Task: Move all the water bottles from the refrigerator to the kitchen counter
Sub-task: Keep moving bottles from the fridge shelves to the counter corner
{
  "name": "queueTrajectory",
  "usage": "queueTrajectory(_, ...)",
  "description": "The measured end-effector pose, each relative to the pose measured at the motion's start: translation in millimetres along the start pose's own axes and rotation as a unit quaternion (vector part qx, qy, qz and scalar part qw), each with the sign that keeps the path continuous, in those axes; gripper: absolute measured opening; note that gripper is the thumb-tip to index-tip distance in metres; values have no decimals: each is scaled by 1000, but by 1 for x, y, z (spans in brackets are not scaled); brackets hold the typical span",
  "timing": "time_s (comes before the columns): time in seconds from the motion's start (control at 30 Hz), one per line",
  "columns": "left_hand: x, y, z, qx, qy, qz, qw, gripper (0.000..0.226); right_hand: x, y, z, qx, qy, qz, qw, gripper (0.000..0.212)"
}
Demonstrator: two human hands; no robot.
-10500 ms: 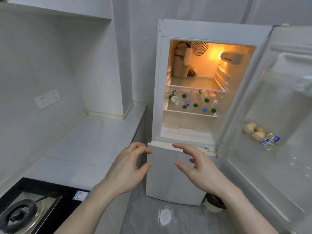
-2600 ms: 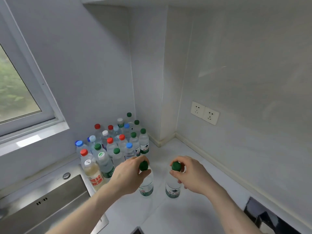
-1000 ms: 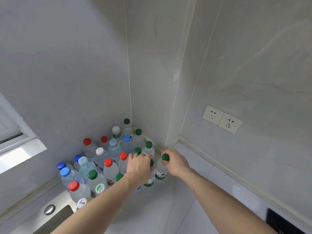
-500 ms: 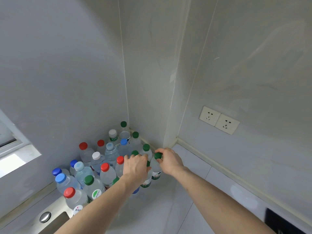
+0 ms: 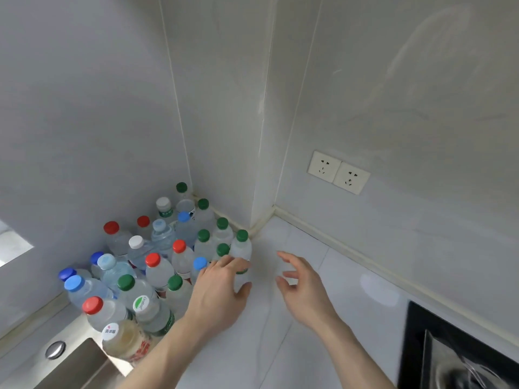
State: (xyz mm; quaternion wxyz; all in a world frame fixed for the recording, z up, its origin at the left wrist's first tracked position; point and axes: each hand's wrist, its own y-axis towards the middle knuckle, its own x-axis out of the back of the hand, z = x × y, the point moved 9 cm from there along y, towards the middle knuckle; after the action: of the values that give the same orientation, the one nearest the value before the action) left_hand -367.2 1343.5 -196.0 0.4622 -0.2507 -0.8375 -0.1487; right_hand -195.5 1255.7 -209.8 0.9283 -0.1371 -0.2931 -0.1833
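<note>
White kitchen counter (image 5: 295, 276), seen from the head cam; meets grey walls in a corner w/ a projecting pillar. Stainless sink (image 5: 70, 372) at lower left, cut off by frame edge, w/ a round chrome fitting on its rim. Black cooktop (image 5: 449, 349) at lower right, also cut off & blurred. Cluster of water bottles (image 5: 157, 265): approx. twenty clear plastic bottles standing upright on the counter, packed into the corner between sink & pillar; caps green, red, blue, pale blue & white; labels too small to read. One bottle at front left holds yellowish liquid, red-printed label, white cap. Left hand (image 5: 219, 296): fingers loosely curved round the lower body of the green-capped bottle (image 5: 241, 249) at the cluster's right edge, thumb at its base; hand covers that bottle's label & foot, so whether it grips or merely touches cannot be told. Right hand (image 5: 303, 287): spread, fingers relaxed, holding nothing, above bare counter just right of that bottle, apart from it. Double wall socket (image 5: 338, 172) on right wall, well above counter
</note>
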Motion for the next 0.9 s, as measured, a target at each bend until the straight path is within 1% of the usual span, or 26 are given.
queueTrajectory(0.13,-22,-34,-27,-34,-41,23,998,36,23,-54,-26,-19,6,-13,1000,51)
queueTrajectory(0.37,-64,-60,-106,-119,-47,100,987,34,89,-148,-67,-67,23,-99,993,51)
queueTrajectory(0.5,-90,-90,-172,-188,-37,136,972,34,130,-220,-94,-98,29,-153,983,51)
queueTrajectory(0.67,-127,-170,-272,-274,-58,184,942,33,179,-349,-130,-132,30,-237,962,52)
queueTrajectory(0.7,-130,-182,-283,-283,-67,193,937,33,184,-365,-136,-134,28,-247,959,53)
queueTrajectory(0.77,-146,-227,-325,-330,-73,217,916,34,199,-431,-153,-157,30,-284,945,54)
queueTrajectory(0.9,-166,-291,-371,-387,-69,259,882,37,214,-520,-178,-190,31,-328,925,54)
